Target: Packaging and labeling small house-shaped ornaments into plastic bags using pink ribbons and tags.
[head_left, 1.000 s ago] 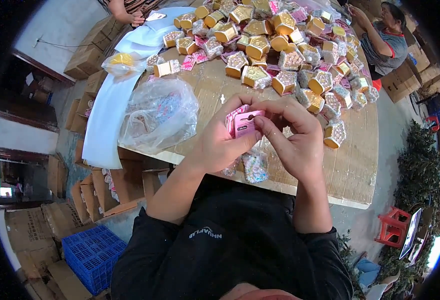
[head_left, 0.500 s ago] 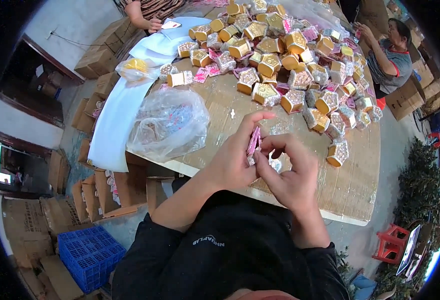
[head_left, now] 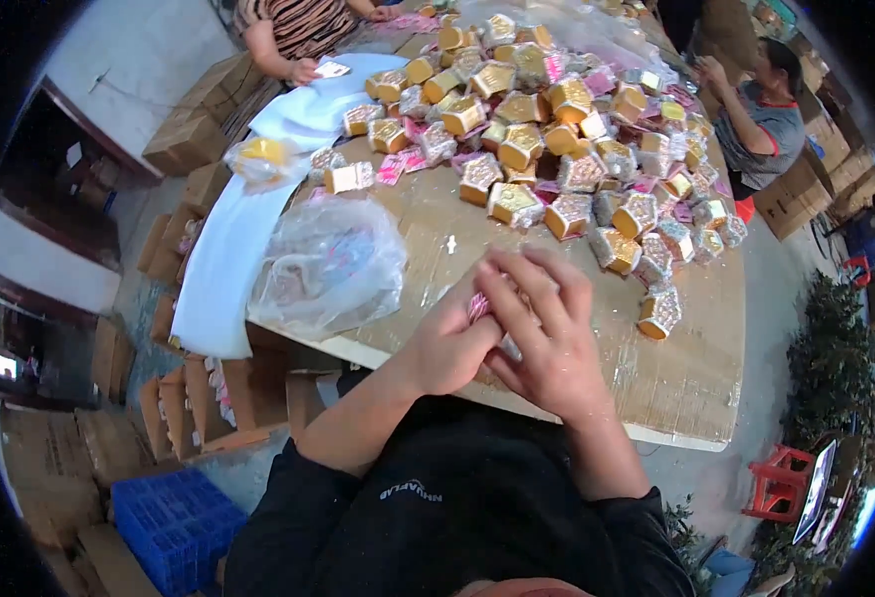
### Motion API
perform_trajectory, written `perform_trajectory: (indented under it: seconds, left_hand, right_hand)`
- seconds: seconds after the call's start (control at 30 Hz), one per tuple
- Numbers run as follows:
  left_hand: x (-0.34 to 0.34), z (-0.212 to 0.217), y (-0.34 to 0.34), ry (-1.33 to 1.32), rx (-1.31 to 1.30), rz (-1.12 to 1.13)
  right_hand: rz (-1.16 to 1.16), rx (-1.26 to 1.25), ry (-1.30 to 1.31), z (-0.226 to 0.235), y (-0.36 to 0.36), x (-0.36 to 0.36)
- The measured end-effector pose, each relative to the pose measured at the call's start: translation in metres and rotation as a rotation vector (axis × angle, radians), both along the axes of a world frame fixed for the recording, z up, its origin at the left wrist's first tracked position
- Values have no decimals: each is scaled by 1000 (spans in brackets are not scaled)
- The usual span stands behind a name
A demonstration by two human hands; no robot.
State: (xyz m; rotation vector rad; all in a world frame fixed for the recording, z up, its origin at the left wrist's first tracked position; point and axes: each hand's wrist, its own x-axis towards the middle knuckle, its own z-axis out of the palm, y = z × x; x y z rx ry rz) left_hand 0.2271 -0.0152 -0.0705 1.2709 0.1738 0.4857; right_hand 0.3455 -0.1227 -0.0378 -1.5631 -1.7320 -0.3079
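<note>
I am holding a small pink card (head_left: pixel 477 306) in my left hand (head_left: pixel 449 345), its fingers pinching it above the desk (head_left: pixel 686 393); my right hand (head_left: pixel 555 343) is partly covering it with slightly parted fingers, whose grip underneath I cannot tell. Gold, glittery ornaments (head_left: pixel 569 99) are lying heaped beyond.

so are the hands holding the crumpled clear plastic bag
No, the crumpled clear plastic bag lies on the brown cardboard tabletop, left of and apart from the left hand and right hand.
</note>
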Motion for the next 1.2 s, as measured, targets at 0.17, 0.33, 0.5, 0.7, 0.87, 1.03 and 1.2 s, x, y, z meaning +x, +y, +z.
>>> perform_trajectory:
  seconds: [0.17,0.33,0.5,0.7,0.87,1.03,1.2]
  left_hand:
    - [-1,3,-6,109,80,-6]
    - [1,-1,-7,184,91,0]
    - [5,-14,-8,136,70,17]
    - [7,0,-9,178,128,7]
    - [4,-2,-11,136,82,46]
    - [4,-6,-12,119,-28,26]
    - [0,-16,-1,151,-9,-7]
  right_hand:
    - [10,-11,-151,-9,1,9]
    - [39,-65,-90,-8,-4,11]
    - [11,-56,-118,-8,-10,14]
    - [-17,-42,-142,-13,-10,13]
    - [-86,-19,-157,-12,-9,13]
    - [-94,-29,-114,-10,-9,8]
    - [33,-128,148,6,-11,12]
